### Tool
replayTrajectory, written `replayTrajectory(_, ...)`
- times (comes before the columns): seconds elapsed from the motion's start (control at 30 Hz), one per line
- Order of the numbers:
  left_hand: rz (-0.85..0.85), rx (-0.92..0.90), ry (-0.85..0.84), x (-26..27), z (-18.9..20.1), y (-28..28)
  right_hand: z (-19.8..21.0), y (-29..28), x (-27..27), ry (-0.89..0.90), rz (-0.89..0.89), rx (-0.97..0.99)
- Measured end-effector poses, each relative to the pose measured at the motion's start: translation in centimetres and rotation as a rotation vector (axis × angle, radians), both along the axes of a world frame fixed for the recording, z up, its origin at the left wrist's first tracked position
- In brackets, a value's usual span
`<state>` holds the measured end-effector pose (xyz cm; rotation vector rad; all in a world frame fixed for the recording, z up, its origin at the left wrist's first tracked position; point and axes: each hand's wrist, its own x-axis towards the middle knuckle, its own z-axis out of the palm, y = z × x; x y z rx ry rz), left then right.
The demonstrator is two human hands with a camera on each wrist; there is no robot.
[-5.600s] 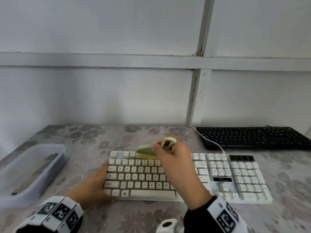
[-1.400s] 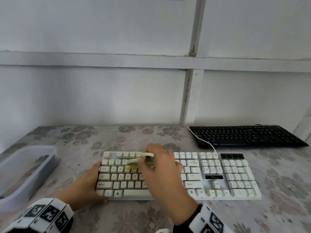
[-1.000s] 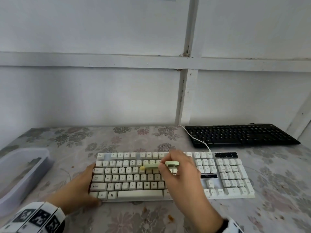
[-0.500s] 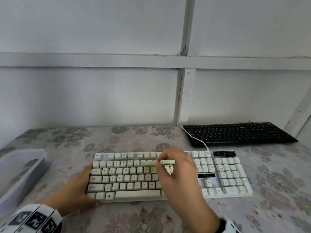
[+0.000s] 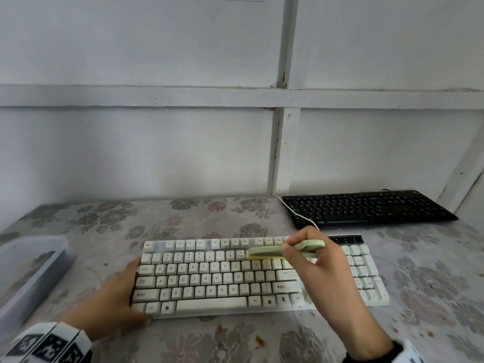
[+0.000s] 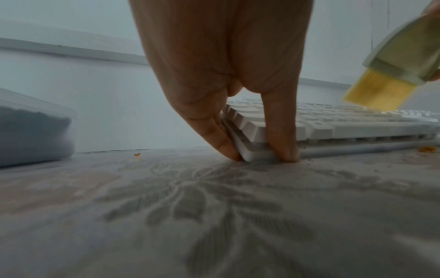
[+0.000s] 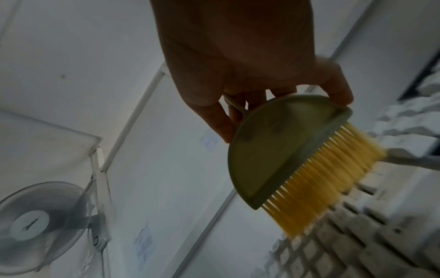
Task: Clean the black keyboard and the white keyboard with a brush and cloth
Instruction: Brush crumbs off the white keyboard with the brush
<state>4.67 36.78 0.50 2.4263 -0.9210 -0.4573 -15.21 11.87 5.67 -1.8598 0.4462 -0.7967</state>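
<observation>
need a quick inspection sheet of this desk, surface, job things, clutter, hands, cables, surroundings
surface: table under a floral cover, orange crumbs near the front edge.
job's things: white keyboard in front; black keyboard behind it to the right, untouched; green brush with yellow bristles over the white keyboard's upper rows; no cloth seen.
clutter: clear plastic tub on the left with something dark inside.
hands: left hand steadies the white keyboard's left end; right hand grips the brush.
cables: white cable runs across the black keyboard's left end.
surroundings: white panelled wall; a fan in the right wrist view.
</observation>
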Motion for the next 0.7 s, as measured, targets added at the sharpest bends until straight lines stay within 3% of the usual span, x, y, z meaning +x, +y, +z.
replayTrajectory(0.27, -0.014, -0.030, 0.039, 0.3, -0.1, 0.0, -0.5, -4.0, -1.6, 0.038, -0.176, -0.087)
replayTrajectory(0.4, 0.001, -0.036, 0.070, 0.4, -0.1, 0.0, -0.2, -4.0, -2.3, -0.011, -0.063, 0.034)
replayTrajectory(0.57, 0.028, -0.020, 0.056, 0.9, -1.0, 0.1, -0.6, -5.2, -2.7, 0.034, -0.174, -0.073)
replayTrajectory(0.7, 0.030, -0.013, 0.073, 1.3, -1.4, 0.3, -0.3, -4.5, -2.9, 0.031, -0.104, -0.050)
